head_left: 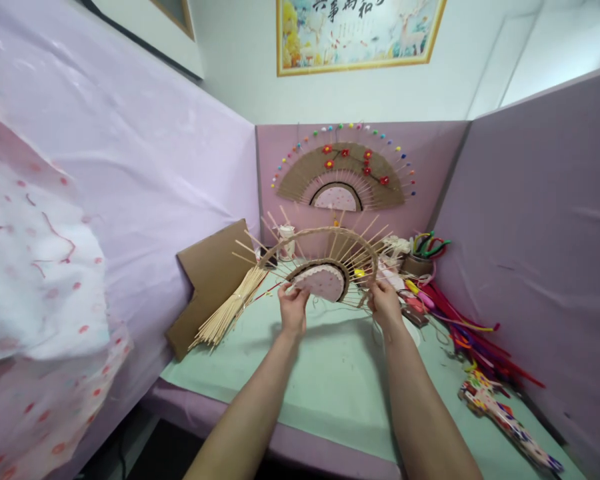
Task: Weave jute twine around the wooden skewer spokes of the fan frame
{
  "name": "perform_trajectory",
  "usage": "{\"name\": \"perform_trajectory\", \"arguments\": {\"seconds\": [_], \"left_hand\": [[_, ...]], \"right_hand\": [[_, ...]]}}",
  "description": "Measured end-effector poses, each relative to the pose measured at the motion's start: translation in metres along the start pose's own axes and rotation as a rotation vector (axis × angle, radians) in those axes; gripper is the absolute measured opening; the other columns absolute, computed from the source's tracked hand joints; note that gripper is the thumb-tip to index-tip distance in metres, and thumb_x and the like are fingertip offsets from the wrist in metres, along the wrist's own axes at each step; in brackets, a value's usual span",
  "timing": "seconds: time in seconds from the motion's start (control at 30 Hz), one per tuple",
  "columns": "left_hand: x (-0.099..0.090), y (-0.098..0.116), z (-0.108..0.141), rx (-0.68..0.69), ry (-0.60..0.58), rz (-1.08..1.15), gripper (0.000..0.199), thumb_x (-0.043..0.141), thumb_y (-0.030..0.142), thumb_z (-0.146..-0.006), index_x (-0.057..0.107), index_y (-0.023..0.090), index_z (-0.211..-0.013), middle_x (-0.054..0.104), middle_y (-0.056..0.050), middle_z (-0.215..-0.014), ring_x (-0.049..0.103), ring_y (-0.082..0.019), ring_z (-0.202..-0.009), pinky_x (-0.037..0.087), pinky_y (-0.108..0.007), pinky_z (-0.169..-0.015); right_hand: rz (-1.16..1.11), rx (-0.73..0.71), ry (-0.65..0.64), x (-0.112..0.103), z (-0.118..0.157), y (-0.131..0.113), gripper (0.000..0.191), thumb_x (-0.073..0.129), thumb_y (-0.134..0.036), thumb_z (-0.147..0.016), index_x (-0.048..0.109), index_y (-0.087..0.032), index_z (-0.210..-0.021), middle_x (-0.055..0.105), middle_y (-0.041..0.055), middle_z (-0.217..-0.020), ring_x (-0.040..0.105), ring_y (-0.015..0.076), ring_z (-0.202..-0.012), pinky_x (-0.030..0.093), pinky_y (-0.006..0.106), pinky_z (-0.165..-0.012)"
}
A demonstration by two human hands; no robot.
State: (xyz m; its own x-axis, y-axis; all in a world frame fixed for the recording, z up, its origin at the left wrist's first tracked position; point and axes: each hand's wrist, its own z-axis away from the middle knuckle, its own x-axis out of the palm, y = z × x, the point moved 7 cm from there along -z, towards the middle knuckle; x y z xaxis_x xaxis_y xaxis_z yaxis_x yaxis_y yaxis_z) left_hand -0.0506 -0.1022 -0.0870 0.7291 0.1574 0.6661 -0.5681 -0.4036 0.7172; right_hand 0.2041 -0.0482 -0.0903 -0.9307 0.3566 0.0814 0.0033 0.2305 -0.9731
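A half-made fan [323, 280] is held up over the table, tilted, with a pink half-round centre edged in brown and thin wooden sticks spreading out from it. A tan braided-looking band [320, 231] arches across the sticks. My left hand [293, 310] is closed on the left corner of the pink centre, thumb on its face. On the other side, my right hand [385, 305] pinches the right end of the band and the sticks there; its fingertips are partly hidden. Behind hangs a finished-looking fan [300, 170] with red flowers and coloured beads.
To the left, a bundle of wooden sticks [230, 310] lies against a brown cardboard sheet [215, 263]. Coloured pipe cleaners [480, 340] and a pot [417, 266] line the right side. A patterned, narrow object [510, 423] sits near the right edge. Lilac panels enclose the green tabletop [330, 373].
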Motion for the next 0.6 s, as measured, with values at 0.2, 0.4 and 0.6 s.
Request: {"name": "perform_trajectory", "arguments": {"seconds": [0.2,0.4,0.6], "left_hand": [[0.028,-0.018,-0.005,-0.25,-0.181,0.09,0.049,0.089,0.022,-0.047,0.066,0.017,-0.089,0.073,-0.005,-0.091,0.067,-0.023,-0.095,0.049,-0.042,-0.093],[0.005,-0.011,-0.018,-0.217,-0.09,0.229,0.046,0.088,0.021,-0.051,0.064,0.02,-0.091,0.072,-0.002,-0.095,0.065,-0.02,-0.101,0.048,-0.041,-0.095],[-0.001,-0.013,-0.018,-0.222,-0.089,0.271,0.049,0.087,0.017,-0.051,0.065,0.018,-0.095,0.071,-0.003,-0.097,0.066,-0.02,-0.1,0.046,-0.039,-0.097]], "right_hand": [[-0.052,0.065,-0.033,0.012,0.007,0.001,0.054,0.065,-0.073,-0.057,0.051,-0.022,-0.07,0.035,-0.0096,-0.046,0.025,0.006,-0.035,0.021,0.022,-0.034],[0.044,-0.032,0.136,0.003,0.006,0.001,0.057,0.062,-0.064,-0.065,0.053,-0.021,-0.1,0.047,-0.0076,-0.053,0.036,0.0106,-0.041,0.03,0.024,-0.041],[0.281,-0.106,0.225,-0.002,0.013,-0.009,0.034,0.065,-0.049,-0.066,0.06,-0.019,-0.081,0.064,0.0113,-0.078,0.06,0.0283,-0.081,0.045,0.039,-0.071]]}}
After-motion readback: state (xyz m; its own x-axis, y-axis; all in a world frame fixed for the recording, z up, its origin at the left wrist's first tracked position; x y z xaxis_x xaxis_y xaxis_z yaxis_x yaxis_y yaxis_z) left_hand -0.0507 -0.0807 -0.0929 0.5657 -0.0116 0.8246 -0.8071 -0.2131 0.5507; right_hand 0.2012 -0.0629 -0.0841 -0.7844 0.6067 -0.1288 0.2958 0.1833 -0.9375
